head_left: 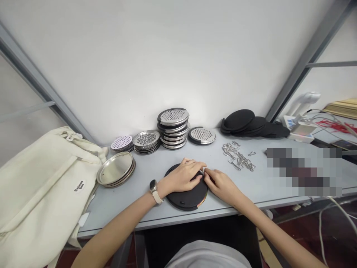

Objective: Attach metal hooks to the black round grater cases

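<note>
A black round disc lies flat on the grey table near its front edge, with a shiny metal rim showing at its lower right. Over its upper part rests my left hand, fingers bent and gripping it near the right edge. My right hand is closed in a pinch at that same edge, close to my left fingertips. Between the hands shows a bit of a small metal clip, mostly hidden by fingers. To the right lies a loose pile of metal clips.
Behind stand a tall stack of round graters, shorter grater stacks and a single grater. Plain metal discs sit left beside a cream bag. Black round covers are piled at the back right, near a white box.
</note>
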Motion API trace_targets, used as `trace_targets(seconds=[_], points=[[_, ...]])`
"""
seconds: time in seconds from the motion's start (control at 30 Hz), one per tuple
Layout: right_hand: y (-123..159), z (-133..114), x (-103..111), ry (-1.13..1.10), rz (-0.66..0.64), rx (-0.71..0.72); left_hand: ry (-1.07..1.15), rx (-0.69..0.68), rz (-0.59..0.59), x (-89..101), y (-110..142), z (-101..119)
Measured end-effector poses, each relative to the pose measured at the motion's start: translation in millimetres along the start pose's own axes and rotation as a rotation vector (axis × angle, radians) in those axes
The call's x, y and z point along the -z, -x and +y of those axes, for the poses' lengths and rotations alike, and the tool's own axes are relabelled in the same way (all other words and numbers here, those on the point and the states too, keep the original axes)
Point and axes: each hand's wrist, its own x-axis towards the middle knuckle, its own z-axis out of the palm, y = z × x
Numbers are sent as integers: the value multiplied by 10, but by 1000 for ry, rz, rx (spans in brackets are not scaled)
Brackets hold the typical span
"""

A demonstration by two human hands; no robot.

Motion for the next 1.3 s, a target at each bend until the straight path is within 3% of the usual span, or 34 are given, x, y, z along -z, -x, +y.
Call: trace_targets(seconds=[0.23,0.8,1.3], points=[[22,-19,32,-177,-2,-35,6,-1,-3,13,-1,7],[26,9,42,-151,7,66,-3,27,14,44,-7,39],[29,1,56,-169,13,66,-74,37,30,-3,0,8]])
